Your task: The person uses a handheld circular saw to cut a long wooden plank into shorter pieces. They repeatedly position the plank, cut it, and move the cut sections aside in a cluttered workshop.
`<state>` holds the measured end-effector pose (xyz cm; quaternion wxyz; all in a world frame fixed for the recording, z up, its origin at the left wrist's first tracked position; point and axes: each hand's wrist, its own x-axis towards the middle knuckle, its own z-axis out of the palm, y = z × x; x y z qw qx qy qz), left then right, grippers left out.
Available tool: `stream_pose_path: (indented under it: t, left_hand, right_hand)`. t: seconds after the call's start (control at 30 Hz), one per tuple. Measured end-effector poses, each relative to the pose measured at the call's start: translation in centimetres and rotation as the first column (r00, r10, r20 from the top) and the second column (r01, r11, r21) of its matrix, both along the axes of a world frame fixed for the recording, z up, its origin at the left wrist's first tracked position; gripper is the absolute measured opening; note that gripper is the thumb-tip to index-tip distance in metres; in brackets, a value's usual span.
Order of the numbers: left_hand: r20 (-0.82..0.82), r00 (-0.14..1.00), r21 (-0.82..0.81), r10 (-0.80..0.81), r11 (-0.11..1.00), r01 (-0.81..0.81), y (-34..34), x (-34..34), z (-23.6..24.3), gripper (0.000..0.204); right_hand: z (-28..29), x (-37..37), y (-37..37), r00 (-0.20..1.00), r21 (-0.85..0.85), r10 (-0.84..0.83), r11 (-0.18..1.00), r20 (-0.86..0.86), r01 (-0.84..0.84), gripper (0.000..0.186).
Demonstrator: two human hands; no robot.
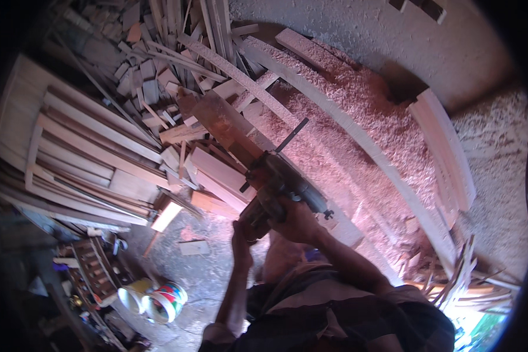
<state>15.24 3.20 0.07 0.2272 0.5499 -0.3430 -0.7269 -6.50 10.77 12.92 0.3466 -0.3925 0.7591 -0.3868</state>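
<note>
Both of my hands are closed on a dark hand-held power tool with a thin bar sticking out at its far side and a small knob at its right end. My right hand wraps round its near right part. At the near left end of the body, my left hand grips it; its fingers are partly hidden. The tool is over a long wooden board that runs from far left to near right. I cannot tell whether the tool touches the board.
A long curved timber arcs across deep wood shavings on the right. Another curved timber stands beyond it. Wooden frames lean at left, near heaped offcuts. Two buckets stand at the lower left.
</note>
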Motion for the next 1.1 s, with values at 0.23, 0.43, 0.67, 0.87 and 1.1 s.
stream_pose_path:
  t: [0.23, 0.43, 0.67, 0.87, 1.1]
  left_hand:
    - [-0.209, 0.976, -0.104, 0.067, 0.99, -0.09, -0.9, -5.1, 3.3, 0.073]
    - [-0.375, 0.926, -0.071, 0.051, 0.994, -0.083, -3.0, -5.5, 4.2, 0.071]
    - [-0.425, 0.903, -0.088, 0.059, 0.99, -0.106, -5.5, -6.5, 5.2, 0.07]
    - [-0.488, 0.872, -0.132, 0.049, 0.983, -0.13, -7.7, -7.3, 5.5, 0.07]
    - [-0.456, 0.887, -0.091, 0.074, 0.987, -0.129, -10.4, -7.2, 4.9, 0.064]
  right_hand:
    - [-0.4, -0.2, -2.6, 0.999, -0.068, 0.021, 0.997, 0.045, -0.018, 0.044]
    - [-0.3, -0.4, -4.8, 0.998, -0.022, 0.019, 1.0, 0.062, -0.017, 0.041]
    - [-0.8, -0.6, -7.5, 0.997, -0.047, 0.033, 0.998, 0.068, -0.03, 0.044]
    - [-0.7, -0.8, -9.8, 0.998, -0.098, 0.032, 0.995, 0.056, -0.026, 0.052]
    - [-0.6, -1.2, -12.3, 0.996, -0.043, 0.041, 0.998, 0.075, -0.038, 0.046]
